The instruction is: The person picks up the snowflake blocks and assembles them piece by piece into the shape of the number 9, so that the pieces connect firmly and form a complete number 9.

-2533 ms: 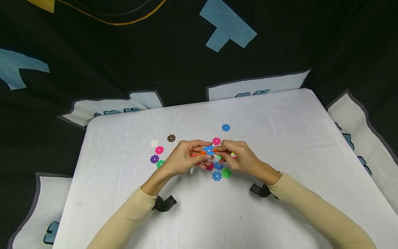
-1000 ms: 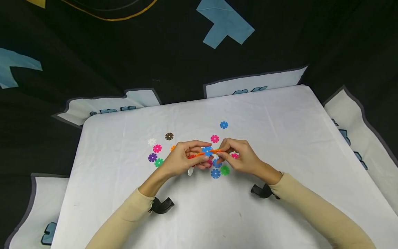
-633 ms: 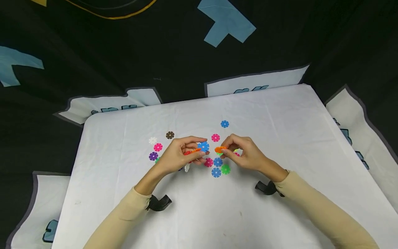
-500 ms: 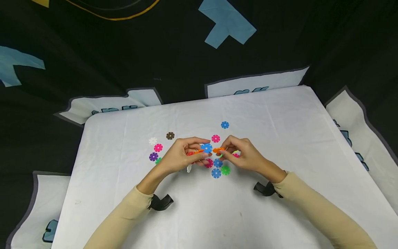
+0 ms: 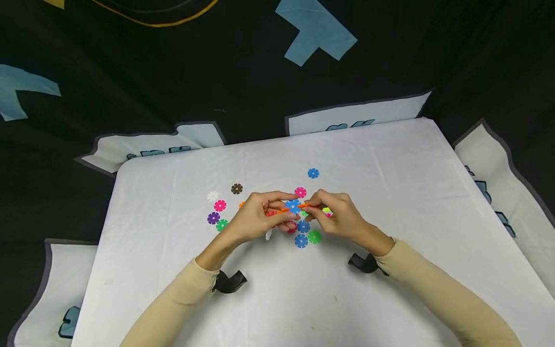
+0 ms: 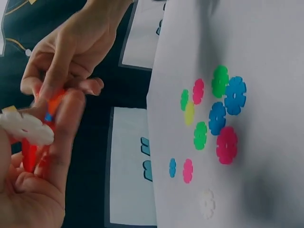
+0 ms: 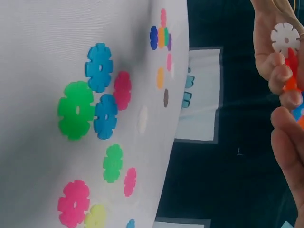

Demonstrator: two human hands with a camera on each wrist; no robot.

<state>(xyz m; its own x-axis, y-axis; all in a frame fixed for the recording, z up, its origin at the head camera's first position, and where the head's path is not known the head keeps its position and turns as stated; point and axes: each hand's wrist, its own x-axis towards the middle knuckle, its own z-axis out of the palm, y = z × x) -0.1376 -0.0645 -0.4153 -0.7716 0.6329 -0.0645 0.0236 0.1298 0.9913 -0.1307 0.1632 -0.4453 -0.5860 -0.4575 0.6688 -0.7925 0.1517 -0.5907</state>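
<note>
My left hand (image 5: pixel 253 219) holds a chain of notched plastic interlocking discs over the table. In it are a white disc (image 7: pixel 286 38), a red disc (image 7: pixel 290 66), an orange disc (image 5: pixel 283 210) and, at the right end, a blue disc (image 5: pixel 292 206) facing up. Thumb and fingers of my right hand (image 5: pixel 338 214) pinch another orange disc (image 5: pixel 304 206), seen edge-on at the blue disc's right edge. Whether its slot sits in the blue one cannot be made out. In the left wrist view, fingers hide much of the chain and the hand is blurred.
Loose discs lie on the white table (image 5: pixel 277 299): a blue disc (image 5: pixel 313 173) farther back, a green disc (image 5: pixel 314 236) near the hands, and a brown disc (image 5: pixel 236 188) and a purple disc (image 5: pixel 213 218) to the left. A black curtain (image 5: pixel 243 72) hangs behind.
About half a second ago a gap separated the right hand's orange disc from the blue disc. Since then the hands have come together and the orange disc meets the blue edge.
</note>
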